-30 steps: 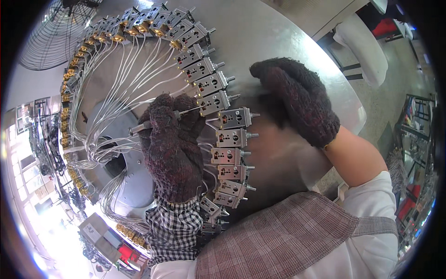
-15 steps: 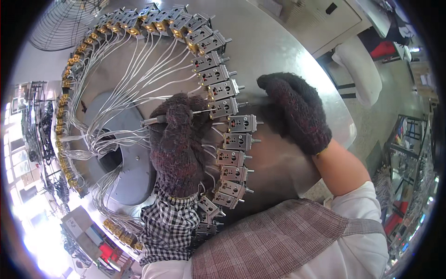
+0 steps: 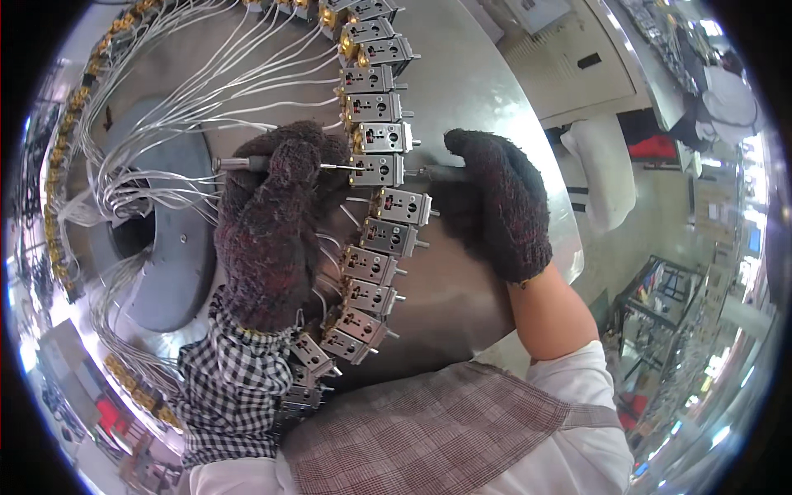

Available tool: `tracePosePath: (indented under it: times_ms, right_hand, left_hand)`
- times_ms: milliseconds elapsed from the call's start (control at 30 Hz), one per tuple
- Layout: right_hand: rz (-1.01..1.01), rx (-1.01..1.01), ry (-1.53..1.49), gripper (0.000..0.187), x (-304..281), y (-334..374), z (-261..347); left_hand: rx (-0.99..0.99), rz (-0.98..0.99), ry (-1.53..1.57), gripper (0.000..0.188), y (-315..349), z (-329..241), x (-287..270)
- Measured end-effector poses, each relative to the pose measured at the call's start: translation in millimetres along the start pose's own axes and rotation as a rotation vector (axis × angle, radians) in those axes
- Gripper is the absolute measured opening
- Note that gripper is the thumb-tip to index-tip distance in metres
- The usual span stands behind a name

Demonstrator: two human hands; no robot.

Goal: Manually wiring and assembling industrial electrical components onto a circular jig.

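Dark knitted gloves, one pair, worn on both hands; clock positions read from the centre of the view. Left hand [image 3: 266,227], between 9 and 10 o'clock: fingers curled tightly round a slim tool [image 3: 238,164] with a grey handle, its thin metal shaft pointing toward 3 and its tip at the near end of a boxy metal unit [image 3: 376,171] at 12. Right hand [image 3: 506,202], at 2 o'clock: fingers bent and close together beside that unit's stem [image 3: 411,172] — whether they gripped it could not be told.

Like units formed a curving row from 12 round to 7 over a bare metal tabletop [image 3: 470,91]. White wires [image 3: 177,124], one bundle, ran at 10 above a grey base plate [image 3: 177,272] at 9. Brass fittings [image 3: 59,177] lined the far left. Checked sleeve [image 3: 235,388], toward 7; plaid apron [image 3: 412,429], at 6.
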State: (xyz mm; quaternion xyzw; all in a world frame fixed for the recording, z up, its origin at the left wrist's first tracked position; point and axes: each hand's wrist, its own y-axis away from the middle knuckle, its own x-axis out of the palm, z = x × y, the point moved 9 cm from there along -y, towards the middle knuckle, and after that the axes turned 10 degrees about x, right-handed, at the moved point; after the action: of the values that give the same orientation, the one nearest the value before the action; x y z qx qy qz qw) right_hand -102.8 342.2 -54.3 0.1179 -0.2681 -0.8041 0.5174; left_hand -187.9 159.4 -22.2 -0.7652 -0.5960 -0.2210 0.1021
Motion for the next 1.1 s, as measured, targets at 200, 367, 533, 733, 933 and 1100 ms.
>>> tracePosePath:
  times_ms: [200, 367, 533, 733, 933, 1100]
  right_hand:
    - [0.111, -0.116, -0.192, 0.032, 1.6, -3.6, -2.3]
    - [0.094, -0.065, -0.219, 0.03, -1.6, -2.4, -0.6]
    - [0.042, -0.09, -0.245, 0.029, -5.4, -4.7, -4.5]
    - [-0.062, -0.044, 0.024, 0.03, -7.0, -3.3, 4.7]
    - [-0.079, 0.085, -0.114, 0.031, -11.4, -5.5, -11.3]
    - [-0.046, -0.046, 0.036, 0.031, -9.3, -1.7, 1.3]
  left_hand:
    - [-0.003, -0.01, 0.075, 0.023, 0.3, 0.3, -0.5]
    - [0.009, -0.011, 0.017, 0.023, 1.2, 2.5, -2.7]
    - [-0.043, -0.052, 0.044, 0.029, 4.0, 6.0, 1.4]
    - [-0.056, -0.106, 0.033, 0.03, 5.7, 4.4, -3.0]
    - [-0.052, -0.108, 0.018, 0.029, 6.0, 11.9, -6.1]
    - [-0.064, -0.082, -0.006, 0.029, 6.6, 8.4, -0.3]
